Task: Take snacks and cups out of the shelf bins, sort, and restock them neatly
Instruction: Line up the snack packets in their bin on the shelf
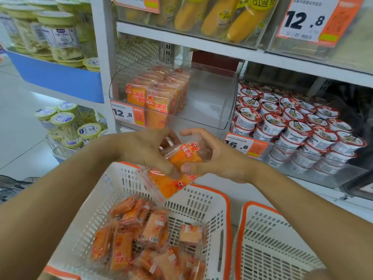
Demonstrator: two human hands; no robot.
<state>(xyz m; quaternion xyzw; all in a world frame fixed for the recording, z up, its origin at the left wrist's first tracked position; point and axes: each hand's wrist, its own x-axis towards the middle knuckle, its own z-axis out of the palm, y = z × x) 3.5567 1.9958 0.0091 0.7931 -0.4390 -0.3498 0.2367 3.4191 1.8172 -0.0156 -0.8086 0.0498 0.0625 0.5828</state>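
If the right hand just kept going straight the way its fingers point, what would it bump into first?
The right hand points leftward, toward the left hand. Both already grip the same orange snack packets, so it would probably press those packets into the left hand's fingers first; depth between them is hard to judge.

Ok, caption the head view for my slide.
Both hands hold orange snack packets above a white basket, facing a half-stocked bin.

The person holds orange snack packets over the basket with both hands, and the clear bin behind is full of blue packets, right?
Not blue. The head view shows both hands holding orange snack packets over the white plastic basket, but the clear plastic bin holds orange packets, partly filling it.
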